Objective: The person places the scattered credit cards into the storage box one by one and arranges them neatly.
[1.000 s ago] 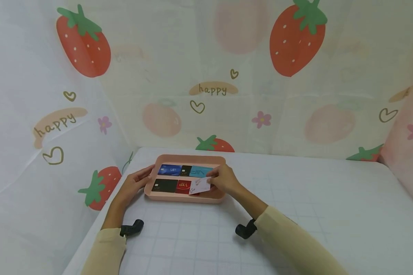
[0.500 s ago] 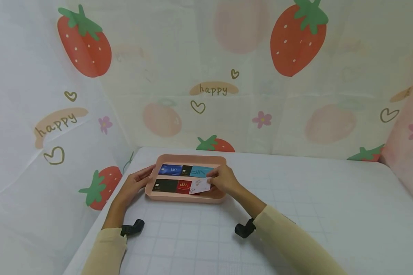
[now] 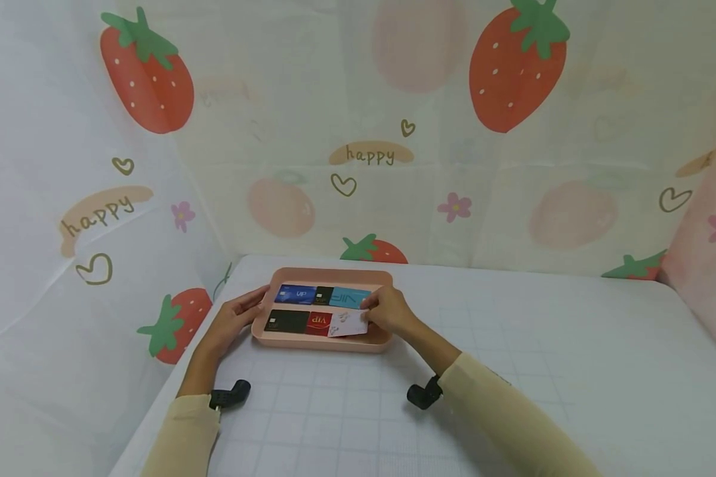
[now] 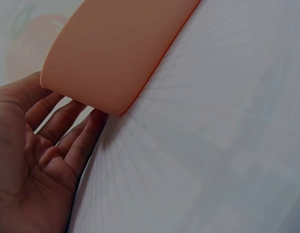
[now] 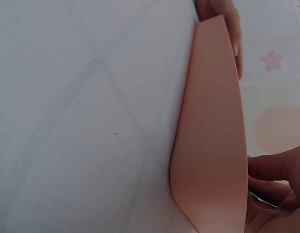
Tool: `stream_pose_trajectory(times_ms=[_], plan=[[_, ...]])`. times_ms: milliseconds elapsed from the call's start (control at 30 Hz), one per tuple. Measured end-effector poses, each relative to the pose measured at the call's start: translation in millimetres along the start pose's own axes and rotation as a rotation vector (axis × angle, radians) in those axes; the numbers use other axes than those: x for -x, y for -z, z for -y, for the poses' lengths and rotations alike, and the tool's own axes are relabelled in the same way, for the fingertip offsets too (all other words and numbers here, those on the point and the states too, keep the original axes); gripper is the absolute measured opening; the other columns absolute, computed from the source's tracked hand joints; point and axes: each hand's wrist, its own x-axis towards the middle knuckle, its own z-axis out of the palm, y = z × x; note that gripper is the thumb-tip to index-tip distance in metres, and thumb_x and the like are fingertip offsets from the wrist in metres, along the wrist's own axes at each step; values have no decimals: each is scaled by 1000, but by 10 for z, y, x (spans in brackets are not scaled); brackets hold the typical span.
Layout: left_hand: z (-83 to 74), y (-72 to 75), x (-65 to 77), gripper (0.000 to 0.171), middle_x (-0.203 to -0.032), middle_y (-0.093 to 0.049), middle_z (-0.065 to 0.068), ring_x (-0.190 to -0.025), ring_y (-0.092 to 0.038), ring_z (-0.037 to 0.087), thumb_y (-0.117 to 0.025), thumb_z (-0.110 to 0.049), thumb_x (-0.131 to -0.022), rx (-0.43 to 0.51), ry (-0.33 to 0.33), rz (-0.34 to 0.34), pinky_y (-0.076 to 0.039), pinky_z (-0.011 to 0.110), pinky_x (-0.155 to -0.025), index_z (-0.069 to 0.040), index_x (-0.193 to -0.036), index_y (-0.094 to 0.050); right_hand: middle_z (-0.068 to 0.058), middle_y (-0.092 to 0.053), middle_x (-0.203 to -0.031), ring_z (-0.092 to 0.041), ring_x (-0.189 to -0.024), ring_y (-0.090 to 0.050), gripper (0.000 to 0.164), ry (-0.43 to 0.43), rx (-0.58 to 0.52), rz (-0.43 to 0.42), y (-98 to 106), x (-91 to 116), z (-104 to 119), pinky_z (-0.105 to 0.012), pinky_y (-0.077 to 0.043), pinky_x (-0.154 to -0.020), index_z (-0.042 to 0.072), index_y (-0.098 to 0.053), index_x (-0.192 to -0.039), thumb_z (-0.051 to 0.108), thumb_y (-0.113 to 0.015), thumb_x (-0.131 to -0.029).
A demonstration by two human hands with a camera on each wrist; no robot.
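My right hand (image 3: 390, 311) pinches the right end of a white card (image 3: 347, 323) with small printed figures. That card lies low in the pink tray (image 3: 310, 343), overlapping a red VIP card (image 3: 318, 322). A black card (image 3: 288, 321) is to its left. Along the back row lie a blue VIP card (image 3: 297, 294), a dark card (image 3: 322, 295) and a light blue card (image 3: 349, 298). My left hand (image 3: 231, 324) rests with relaxed fingers against the tray's left end. In the left wrist view, the fingers (image 4: 60, 124) touch the outer wall; the right wrist view hides the card behind that wall.
The tray stands on a white table (image 3: 489, 371) with a faint grid. Behind it hangs a white curtain (image 3: 417, 165) printed with strawberries, and more curtain closes off both sides. A black wrist camera (image 3: 425, 394) sits at each sleeve cuff.
The white card has turned from tilted to nearly straight in line with the front row, and its right end has shifted slightly right with my right hand. My left hand stays put.
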Motion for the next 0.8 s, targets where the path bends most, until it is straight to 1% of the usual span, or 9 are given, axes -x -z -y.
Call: stream_pose_trajectory(times_ms=[100,200,267,367,500,633,800], plan=[[6,0,-6,56,-157,-45,7,-145,-41,28,-63,-34,-102,4,3,-1,-36,51,-115,-21,-154,-46,-15,-73,-106,-18,-85,-68,16,-6,24,7,0,3,15,-27,-60,-70,-6,-76,-105,0,-72,-91],[14,2,-11,57,-157,-45,7,-146,-40,29,-63,-35,-102,0,0,-1,-36,52,-115,-21,-154,-46,-15,-72,-108,-19,-83,-68,16,-12,40,18,-2,7,28,-25,-59,-67,-5,-76,-105,2,-71,-92],[18,4,-13,57,-157,-45,7,-145,-41,28,-63,-34,-102,1,-2,0,-37,51,-114,-21,-154,-46,-16,-72,-107,-18,-80,-68,15,-14,49,21,-1,8,32,-24,-58,-64,-6,-76,-104,2,-70,-92],[19,6,-15,57,-157,-45,7,-145,-41,28,-63,-34,-102,1,-6,2,-37,50,-114,-21,-154,-46,-16,-72,-108,-16,-70,-68,14,-20,54,21,-4,-2,31,-22,-56,-58,-6,-76,-102,1,-70,-92],[9,3,-11,56,-156,-45,6,-144,-42,27,-63,-33,-102,4,-6,5,-38,49,-113,-21,-154,-46,-17,-71,-114,-15,-60,-66,15,-52,57,24,-9,-18,37,-19,-52,-52,-7,-76,-103,2,-68,-93],[8,5,-10,56,-157,-45,7,-144,-43,27,-62,-32,-102,1,-9,4,-38,49,-113,-20,-154,-46,-18,-70,-118,-15,-60,-66,17,-74,69,35,0,-14,71,-18,-51,-50,-7,-75,-105,3,-68,-94],[17,11,-11,56,-157,-44,9,-145,-41,30,-61,-30,-103,-5,-10,7,-37,50,-114,-19,-155,-45,-18,-71,-112,-18,-60,-67,17,-86,88,47,15,-12,102,-17,-49,-49,-7,-76,-103,4,-67,-95]])
